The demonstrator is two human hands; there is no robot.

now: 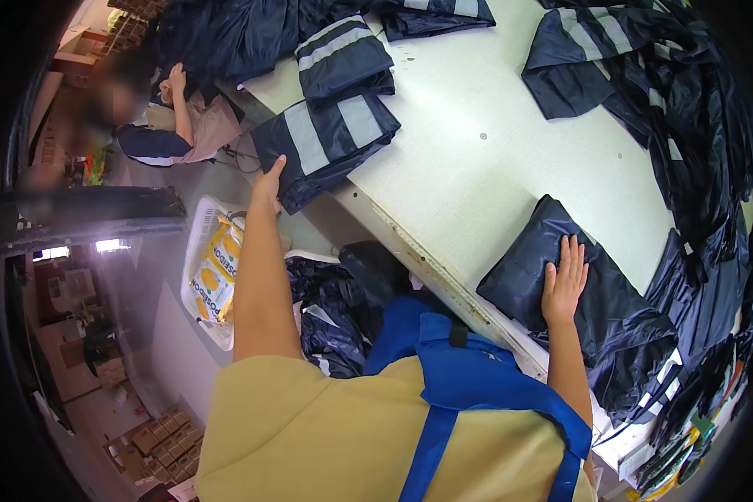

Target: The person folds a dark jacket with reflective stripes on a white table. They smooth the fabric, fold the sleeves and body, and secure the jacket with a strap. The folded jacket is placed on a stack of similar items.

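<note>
My left hand (269,182) grips the near corner of a folded dark navy garment (330,138) with two silver-grey bands, its thumb on top and the other fingers hidden beneath. That garment juts past the table's left edge. Flat on another dark garment (523,263), folded into a pad, lies my right hand (566,280) with its fingers stretched out. Part of this second garment trails loose toward the near right of the white table (452,125).
More folded banded garments (343,58) lie at the far left, with loose dark cloth (226,33) beyond. Heaped garments (678,117) cover the right side. A white basket (194,251) holds a yellow-and-white bag (217,272). Another person (176,125) sits at the far left.
</note>
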